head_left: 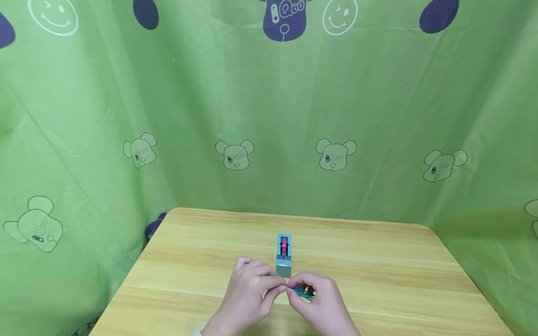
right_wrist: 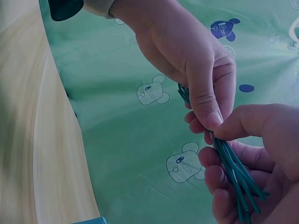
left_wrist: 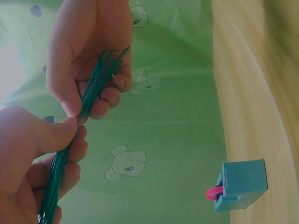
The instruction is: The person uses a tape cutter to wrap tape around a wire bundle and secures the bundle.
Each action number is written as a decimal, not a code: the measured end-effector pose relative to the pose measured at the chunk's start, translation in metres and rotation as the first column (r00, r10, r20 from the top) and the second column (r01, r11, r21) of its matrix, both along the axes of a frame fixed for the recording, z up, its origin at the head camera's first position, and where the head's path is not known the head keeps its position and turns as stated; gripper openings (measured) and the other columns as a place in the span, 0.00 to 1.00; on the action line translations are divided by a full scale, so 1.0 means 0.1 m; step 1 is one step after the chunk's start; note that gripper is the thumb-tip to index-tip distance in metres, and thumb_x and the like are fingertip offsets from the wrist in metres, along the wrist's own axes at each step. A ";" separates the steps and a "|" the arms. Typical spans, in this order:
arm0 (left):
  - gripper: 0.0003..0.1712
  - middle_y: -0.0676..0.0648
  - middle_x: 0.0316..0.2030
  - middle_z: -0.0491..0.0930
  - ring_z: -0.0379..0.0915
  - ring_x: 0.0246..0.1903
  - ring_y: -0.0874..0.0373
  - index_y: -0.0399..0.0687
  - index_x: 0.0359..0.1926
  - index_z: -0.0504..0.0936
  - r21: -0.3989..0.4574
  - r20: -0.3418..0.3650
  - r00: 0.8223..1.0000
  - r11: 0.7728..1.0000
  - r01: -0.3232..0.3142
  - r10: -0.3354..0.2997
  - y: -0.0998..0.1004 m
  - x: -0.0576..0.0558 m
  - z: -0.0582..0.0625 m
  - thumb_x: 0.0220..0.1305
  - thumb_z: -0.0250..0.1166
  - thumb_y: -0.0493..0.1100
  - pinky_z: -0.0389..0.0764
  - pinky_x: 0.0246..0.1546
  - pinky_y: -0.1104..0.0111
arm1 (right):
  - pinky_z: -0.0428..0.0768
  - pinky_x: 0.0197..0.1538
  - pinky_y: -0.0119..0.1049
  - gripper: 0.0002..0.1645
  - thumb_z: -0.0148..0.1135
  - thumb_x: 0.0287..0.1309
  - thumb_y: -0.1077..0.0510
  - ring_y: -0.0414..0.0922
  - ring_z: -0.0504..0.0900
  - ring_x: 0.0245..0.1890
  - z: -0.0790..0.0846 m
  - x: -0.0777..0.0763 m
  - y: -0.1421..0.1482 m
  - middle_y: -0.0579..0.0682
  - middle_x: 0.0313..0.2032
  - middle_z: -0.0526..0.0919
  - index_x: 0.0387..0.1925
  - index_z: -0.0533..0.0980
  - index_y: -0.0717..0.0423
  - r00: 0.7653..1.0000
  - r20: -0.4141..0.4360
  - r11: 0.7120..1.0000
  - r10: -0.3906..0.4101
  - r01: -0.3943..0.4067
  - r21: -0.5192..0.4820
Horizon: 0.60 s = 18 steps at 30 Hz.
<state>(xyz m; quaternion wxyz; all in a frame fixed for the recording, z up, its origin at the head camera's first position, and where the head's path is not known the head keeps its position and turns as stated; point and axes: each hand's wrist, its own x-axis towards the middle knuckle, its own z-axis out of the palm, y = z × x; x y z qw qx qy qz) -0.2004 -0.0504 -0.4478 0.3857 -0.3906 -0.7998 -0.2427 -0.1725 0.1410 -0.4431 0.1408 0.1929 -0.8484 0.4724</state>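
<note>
A bundle of thin green strands [left_wrist: 96,86] runs between both hands over the table's near part. My left hand [head_left: 252,291] grips it with thumb and fingers, and one length lies along its palm in the left wrist view. My right hand [head_left: 319,298] pinches the bundle right beside the left thumb, and the loose ends [right_wrist: 238,182] fan out across its fingers. The thumbs nearly meet at the bundle's middle, where a small pale patch shows. Just beyond the hands stands a blue tape dispenser [head_left: 283,268] with a pink roll [head_left: 284,247].
The wooden table [head_left: 378,261] has rounded far corners. Behind and at both sides hangs a green curtain [head_left: 277,102] printed with bear heads and smiley faces.
</note>
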 end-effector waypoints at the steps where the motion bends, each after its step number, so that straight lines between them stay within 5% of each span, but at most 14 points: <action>1: 0.03 0.64 0.28 0.81 0.73 0.31 0.69 0.60 0.29 0.89 0.002 0.000 1.000 1.000 0.001 -0.001 0.00 0.00 0.00 0.58 0.72 0.49 0.66 0.42 0.65 | 0.81 0.37 0.35 0.16 0.72 0.50 0.68 0.35 0.82 0.31 0.01 0.00 0.00 0.31 0.29 0.83 0.29 0.82 0.40 1.000 0.013 1.000 0.002 -0.002 0.002; 12: 0.02 0.65 0.30 0.81 0.73 0.33 0.69 0.62 0.29 0.89 -0.006 0.004 1.000 1.000 -0.003 0.003 0.01 0.01 0.00 0.53 0.75 0.48 0.65 0.43 0.63 | 0.79 0.35 0.33 0.08 0.71 0.57 0.60 0.33 0.79 0.31 0.03 0.01 0.04 0.32 0.31 0.84 0.31 0.83 0.41 1.000 -0.018 0.999 0.017 -0.016 0.049; 18: 0.03 0.64 0.30 0.82 0.74 0.34 0.69 0.62 0.29 0.90 -0.006 0.024 0.999 1.000 -0.021 0.022 0.02 0.02 -0.01 0.53 0.76 0.49 0.66 0.43 0.63 | 0.79 0.33 0.31 0.13 0.73 0.53 0.65 0.32 0.78 0.30 -0.01 -0.01 0.05 0.32 0.32 0.83 0.32 0.82 0.42 0.996 -0.086 0.996 0.030 -0.023 0.082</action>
